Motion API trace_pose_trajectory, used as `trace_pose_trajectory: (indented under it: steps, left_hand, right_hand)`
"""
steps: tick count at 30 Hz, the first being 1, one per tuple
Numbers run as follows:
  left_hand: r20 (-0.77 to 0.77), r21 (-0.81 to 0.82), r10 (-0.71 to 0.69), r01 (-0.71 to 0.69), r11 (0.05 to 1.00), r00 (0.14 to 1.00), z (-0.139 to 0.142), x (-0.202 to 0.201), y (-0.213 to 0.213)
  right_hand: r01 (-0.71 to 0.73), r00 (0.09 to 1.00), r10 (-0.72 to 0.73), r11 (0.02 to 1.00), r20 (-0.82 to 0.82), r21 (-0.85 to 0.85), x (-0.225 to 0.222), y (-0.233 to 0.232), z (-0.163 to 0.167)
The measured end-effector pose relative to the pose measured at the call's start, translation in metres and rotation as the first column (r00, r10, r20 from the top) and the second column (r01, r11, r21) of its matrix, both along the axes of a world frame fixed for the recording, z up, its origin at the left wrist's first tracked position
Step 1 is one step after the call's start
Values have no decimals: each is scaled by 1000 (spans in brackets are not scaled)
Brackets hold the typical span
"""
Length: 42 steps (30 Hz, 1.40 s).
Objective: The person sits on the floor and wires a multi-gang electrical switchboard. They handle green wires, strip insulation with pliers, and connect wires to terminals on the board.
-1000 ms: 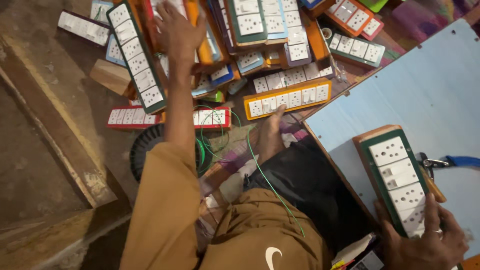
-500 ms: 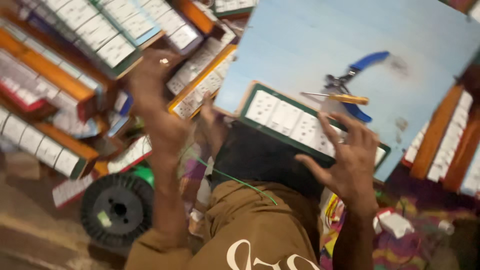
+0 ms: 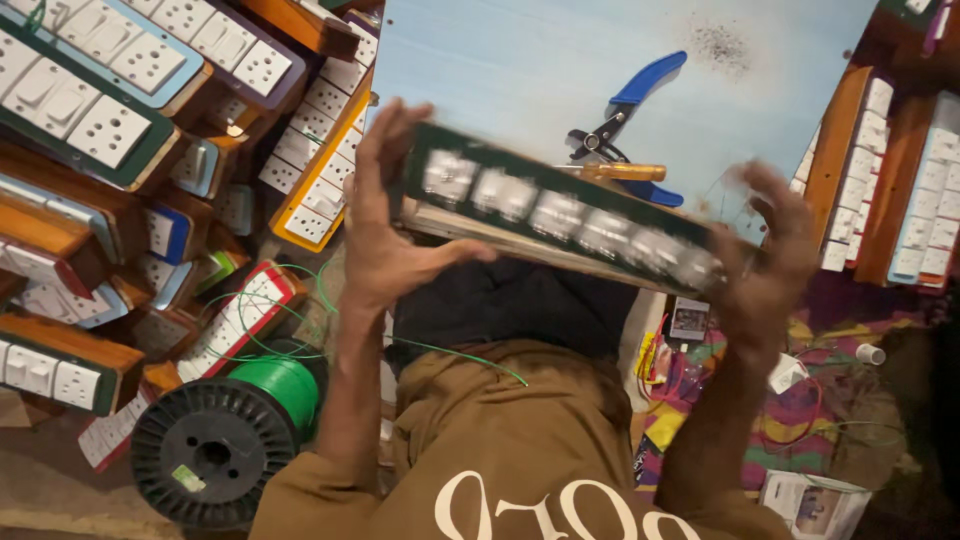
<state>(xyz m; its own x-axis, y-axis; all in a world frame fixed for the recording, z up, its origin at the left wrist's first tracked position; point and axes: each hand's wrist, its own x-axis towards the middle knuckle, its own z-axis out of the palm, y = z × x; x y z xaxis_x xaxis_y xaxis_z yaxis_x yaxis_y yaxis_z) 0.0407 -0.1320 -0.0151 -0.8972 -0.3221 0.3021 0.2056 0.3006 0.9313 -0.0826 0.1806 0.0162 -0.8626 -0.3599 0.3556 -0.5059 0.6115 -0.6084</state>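
Switchboard (image 3: pixel 560 215): green-faced, lifted above the table (image 3: pixel 500 60), blurred.
Left hand (image 3: pixel 385 225): fingers clamped on its left end.
Right hand (image 3: pixel 765 255): fingers clamped on its right end.
Pliers (image 3: pixel 625 105): untouched.

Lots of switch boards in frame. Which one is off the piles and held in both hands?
The green-faced switch board, blurred, gripped at its ends by the left hand and right hand. All others lie stacked at the sides.

Pale blue board (image 3: pixel 520 70) at upper middle, with blue pliers (image 3: pixel 630 100) and yellow screwdriver (image 3: pixel 615 172) lying on top. Speckled dark patch at upper right.
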Motion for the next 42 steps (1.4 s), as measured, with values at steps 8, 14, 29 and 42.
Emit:
trace_pose_trajectory:
  steps: [8, 14, 29, 42]
  left_hand:
    - [56, -303, 154, -130, 944, 986, -2, 0, 16]
    - [-33, -374, 142, -144, 916, 989, -5, -5, 17]
    - [-106, -410, 165, -195, 891, 981, -2, -43, -9]
    - [-35, -394, 190, -189, 900, 981, -14, -34, -9]
  right_hand:
    - [206, 966, -108, 870, 236, -448, 17, -10, -58]
    - [197, 957, -23, 784, 289, -588, 17, -8, -57]
    - [11, 994, -30, 985, -109, -174, -28, -32, -9]
    - [-703, 691, 646, 497, 324, 509, -30, -64, 17]
